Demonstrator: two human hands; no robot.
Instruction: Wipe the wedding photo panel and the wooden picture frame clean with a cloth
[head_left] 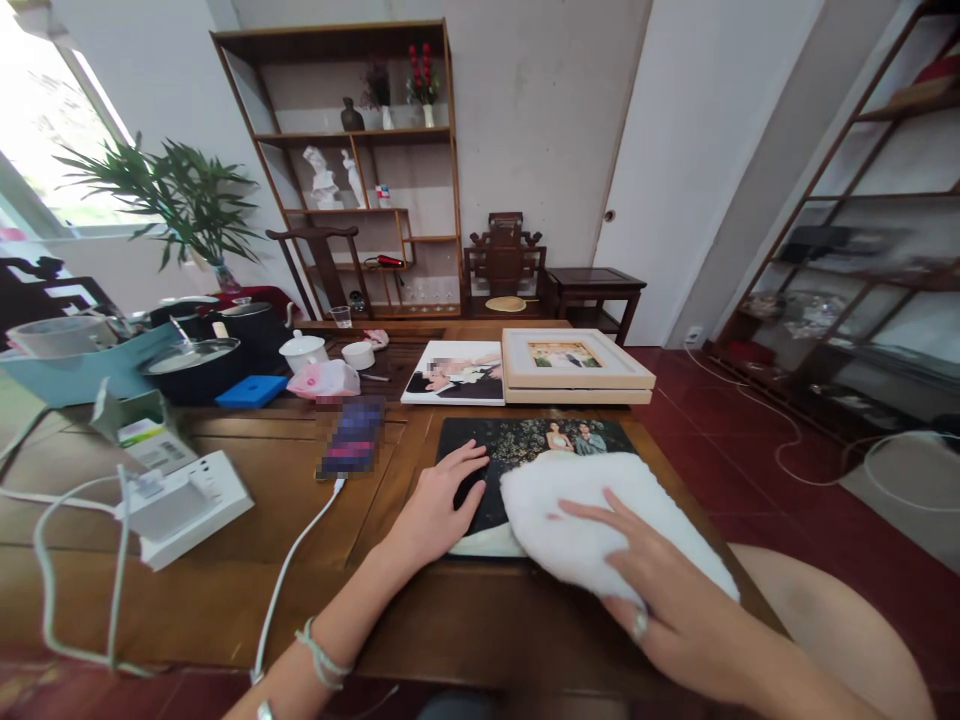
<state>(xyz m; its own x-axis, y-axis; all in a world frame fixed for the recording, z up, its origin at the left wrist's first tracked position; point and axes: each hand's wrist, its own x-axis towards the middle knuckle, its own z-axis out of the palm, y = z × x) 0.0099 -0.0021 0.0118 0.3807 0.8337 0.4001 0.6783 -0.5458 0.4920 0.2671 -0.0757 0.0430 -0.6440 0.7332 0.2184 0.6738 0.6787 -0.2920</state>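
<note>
A dark photo print [525, 445] of a couple lies flat on the wooden table [247, 560] in front of me. My left hand [439, 500] rests open on its left part, fingers spread flat. My right hand [660, 590], a ring on one finger, presses a white fluffy cloth [592, 505] down on the print's right half, fingers stretched over the cloth. The cloth hides the print's lower right part.
Behind the print lie another photo print [457, 372] and two stacked wooden frames [574, 362]. A phone [352, 437] with a white cable, a power strip [184, 505], pots [199, 362], a blue box [251, 391] and cups crowd the table's left. Shelves stand behind and to the right.
</note>
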